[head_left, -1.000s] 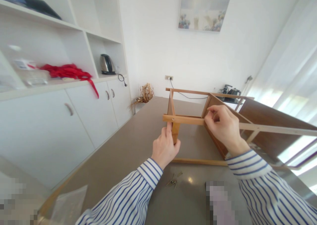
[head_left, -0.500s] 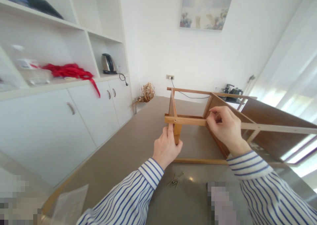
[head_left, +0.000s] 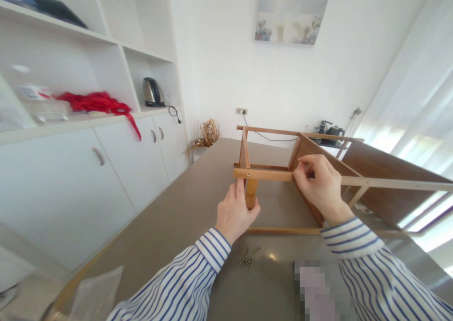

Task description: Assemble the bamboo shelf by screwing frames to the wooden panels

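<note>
Fingers: the left ones are wrapped closed round the post. The right ones are bent and pinched tight on the rail. I cannot tell whether anything small sits between their tips.
Left hand: it is at 6 o'clock of the rail's left end and grips the post just under the joint.
Right hand: it is at 3 o'clock of the left hand and apart from it. It rests on the rail where the rail meets the panel.
Frame: an open wooden box shape that stands on the table mid-view. Its far bar is at 12 o'clock of the rail.
Rail: it lies level, running from 9 to 3 o'clock past the right hand to the picture's right edge. A small hole shows near its left end.
Post: upright and a shade darker than the rail, touching the rail at its top.
Panel: a dark brown board, tilted, at 3 o'clock of the right hand.
Screws: a small heap on the table at 6 o'clock of the left hand, near the striped cuff.
Bag: clear plastic at 7 o'clock, by the table's edge.
Cabinet: white, at 9 o'clock. A kettle and a red cloth sit on its shelf.
Wall: a picture hangs at 12 o'clock, with a socket below it.
</note>
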Demonstrator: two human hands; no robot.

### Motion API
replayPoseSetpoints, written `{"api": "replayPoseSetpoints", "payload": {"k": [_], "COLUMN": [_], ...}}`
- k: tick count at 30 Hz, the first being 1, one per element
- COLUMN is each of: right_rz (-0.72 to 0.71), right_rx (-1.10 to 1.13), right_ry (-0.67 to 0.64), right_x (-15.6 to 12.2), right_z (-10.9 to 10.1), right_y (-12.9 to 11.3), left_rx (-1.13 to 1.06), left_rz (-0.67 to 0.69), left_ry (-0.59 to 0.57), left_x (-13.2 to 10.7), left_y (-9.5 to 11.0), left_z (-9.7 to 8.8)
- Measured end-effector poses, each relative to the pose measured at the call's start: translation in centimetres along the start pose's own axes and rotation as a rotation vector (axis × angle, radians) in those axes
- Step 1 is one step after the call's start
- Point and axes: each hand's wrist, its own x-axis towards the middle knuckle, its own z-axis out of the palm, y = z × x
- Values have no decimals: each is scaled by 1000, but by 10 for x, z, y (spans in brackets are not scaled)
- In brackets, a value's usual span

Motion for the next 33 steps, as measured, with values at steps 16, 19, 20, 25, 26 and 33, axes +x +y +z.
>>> {"api": "replayPoseSetpoints", "payload": {"k": [16, 19, 20, 25, 26, 33], "right_rz": [-31, -7, -4, 15, 18, 21], "right_rx": [2, 10, 13, 1, -1, -26], "right_ry": [52, 37, 40, 54, 58, 94], "right_x": [-5, -3, -3, -2, -2, 2], "right_z": [-5, -1, 0, 2, 2, 2], "right_y": [-4, -3, -3, -3, -3, -2], "left_rx": [-106, -118, -119, -81, -69, -85], "left_rz": [-2, 12, 19, 40, 43, 34], "left_ry": [-72, -77, -76, -64, -66, 5], "left_x": [-7, -7, -8, -10, -11, -13], "left_y": [-10, -11, -12, -11, -10, -10], "left_z": [6, 7, 7, 9, 9, 9]}}
